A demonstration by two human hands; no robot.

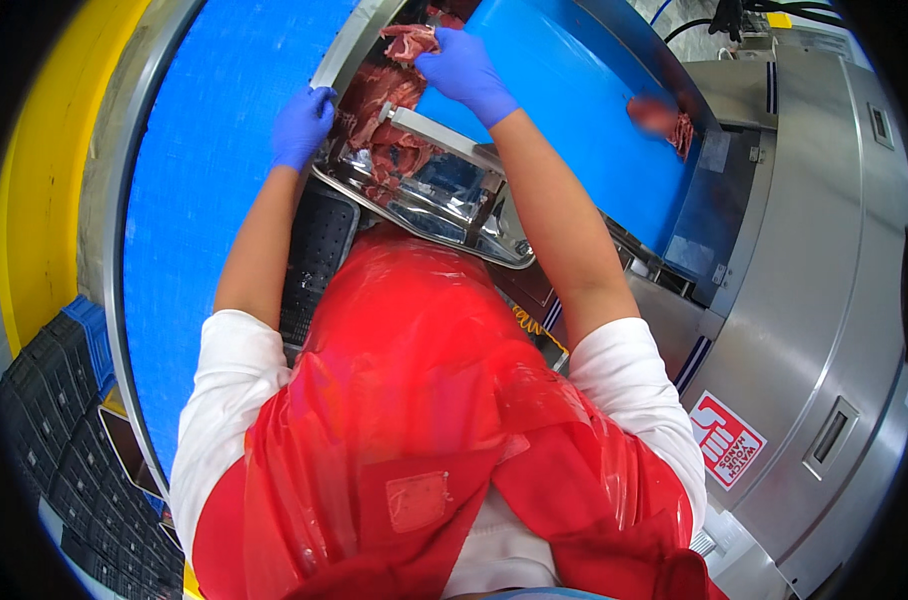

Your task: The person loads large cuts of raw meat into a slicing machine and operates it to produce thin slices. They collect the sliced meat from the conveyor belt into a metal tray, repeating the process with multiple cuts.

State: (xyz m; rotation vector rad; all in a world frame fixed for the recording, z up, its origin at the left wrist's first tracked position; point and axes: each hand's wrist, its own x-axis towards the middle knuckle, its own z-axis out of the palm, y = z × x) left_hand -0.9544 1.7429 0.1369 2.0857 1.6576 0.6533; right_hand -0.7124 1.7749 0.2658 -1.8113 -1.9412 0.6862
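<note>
My right hand (466,75), in a purple glove, pinches a slice of raw red meat (410,42) above the far end of a shiny metal tray (444,200). Loose raw meat slices (399,150) lie heaped in that tray, with bare metal showing at its near end. My left hand (304,128), gloved in purple too, is at the metal rail (349,50) along the tray's left side. Its fingers are curled, and what they grip, if anything, is hidden. A grey bar (439,135) crosses over the tray, below my right forearm.
To the right of the tray slopes a blue conveyor belt (564,110) carrying a meat piece (659,120) at its far side. A wide blue surface (214,180) runs along my left. Below the tray sits a black crate (319,250). A steel machine housing (804,280) stands right.
</note>
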